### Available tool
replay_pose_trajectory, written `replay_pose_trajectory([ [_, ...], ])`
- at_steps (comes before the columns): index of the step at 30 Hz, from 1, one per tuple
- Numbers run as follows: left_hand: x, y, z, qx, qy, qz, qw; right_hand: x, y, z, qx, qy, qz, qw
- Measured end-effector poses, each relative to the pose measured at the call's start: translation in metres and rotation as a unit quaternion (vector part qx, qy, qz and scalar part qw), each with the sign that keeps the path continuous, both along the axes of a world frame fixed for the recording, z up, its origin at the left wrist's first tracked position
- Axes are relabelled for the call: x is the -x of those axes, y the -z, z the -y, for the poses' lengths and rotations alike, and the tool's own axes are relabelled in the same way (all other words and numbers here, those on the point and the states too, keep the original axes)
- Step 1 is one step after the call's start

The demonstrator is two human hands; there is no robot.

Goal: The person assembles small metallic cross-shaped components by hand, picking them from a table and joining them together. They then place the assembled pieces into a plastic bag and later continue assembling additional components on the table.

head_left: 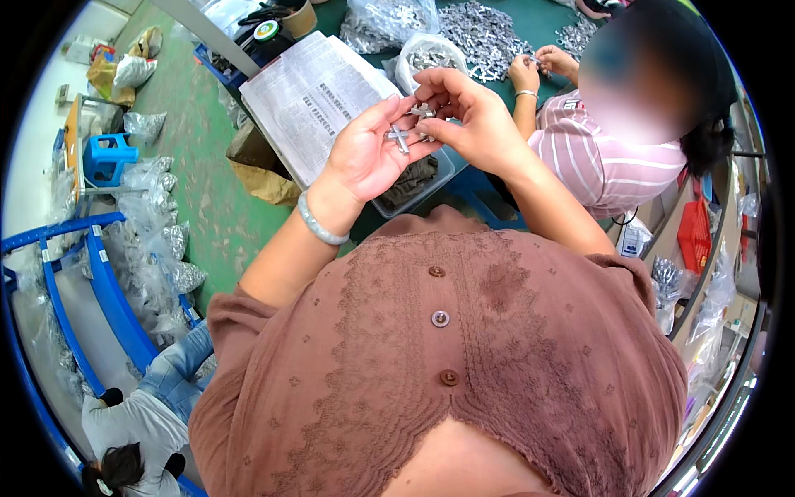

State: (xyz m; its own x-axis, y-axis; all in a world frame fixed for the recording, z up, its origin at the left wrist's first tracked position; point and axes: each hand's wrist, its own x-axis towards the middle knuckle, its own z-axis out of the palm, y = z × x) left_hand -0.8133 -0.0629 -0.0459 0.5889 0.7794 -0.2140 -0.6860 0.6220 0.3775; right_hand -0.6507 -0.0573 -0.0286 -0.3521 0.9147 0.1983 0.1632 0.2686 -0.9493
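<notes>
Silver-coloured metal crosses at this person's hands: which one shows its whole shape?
The silver-coloured metal cross lying on the left hand, nearer its wrist. Its full outline shows, while the silver-coloured metal beyond it is partly hidden by the right hand.

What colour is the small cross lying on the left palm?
Shiny silver-grey; the cross on the left hand shows best in the head view.

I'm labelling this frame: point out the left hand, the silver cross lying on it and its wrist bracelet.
Left hand (363, 155), head view: palm.
Silver cross (397, 135), head view: where bars meet.
Wrist bracelet (314, 224), head view: band's middle.
</notes>
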Motion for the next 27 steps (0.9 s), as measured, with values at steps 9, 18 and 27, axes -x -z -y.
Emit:
replay_pose_trajectory([
  [9,0.000,-0.022,0.031,-0.009,-0.017,-0.081,0.997,-0.014,-0.007,0.025,0.061,-0.040,-0.113,0.991],
  [18,0.001,-0.013,0.033,-0.035,0.001,-0.087,0.996,-0.016,-0.014,0.028,-0.054,-0.050,-0.019,0.997],
  [27,-0.001,-0.017,0.034,-0.005,0.002,-0.144,0.990,-0.019,-0.015,0.020,-0.244,-0.037,0.094,0.965],
])
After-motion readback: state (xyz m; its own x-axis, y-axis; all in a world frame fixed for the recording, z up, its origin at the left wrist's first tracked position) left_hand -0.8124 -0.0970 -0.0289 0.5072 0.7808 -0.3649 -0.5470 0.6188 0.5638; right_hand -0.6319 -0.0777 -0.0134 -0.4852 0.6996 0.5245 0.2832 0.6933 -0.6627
